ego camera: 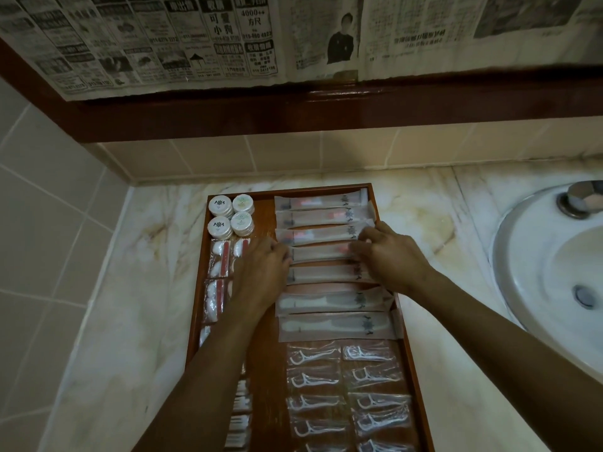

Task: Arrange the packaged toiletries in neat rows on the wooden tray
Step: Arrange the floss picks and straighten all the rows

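Observation:
A wooden tray [381, 203] lies on the marble counter. Several long translucent packets [321, 202] lie in a stack of rows down its right half. My left hand [261, 272] holds the left end of the fourth packet [321, 251] and my right hand [388, 256] holds its right end, fingers curled over it. Round white soap discs [231, 215] sit at the tray's far left corner. Packets with cotton pads [219, 259] run down the left side, partly hidden by my left arm. Floss pick packets [346, 386] fill the near right in two columns.
A white sink basin [554, 275] with a metal tap [584, 197] sits to the right of the tray. Tiled wall stands to the left and behind. A dark wooden frame [293, 109] with newspaper taped over it hangs above the counter.

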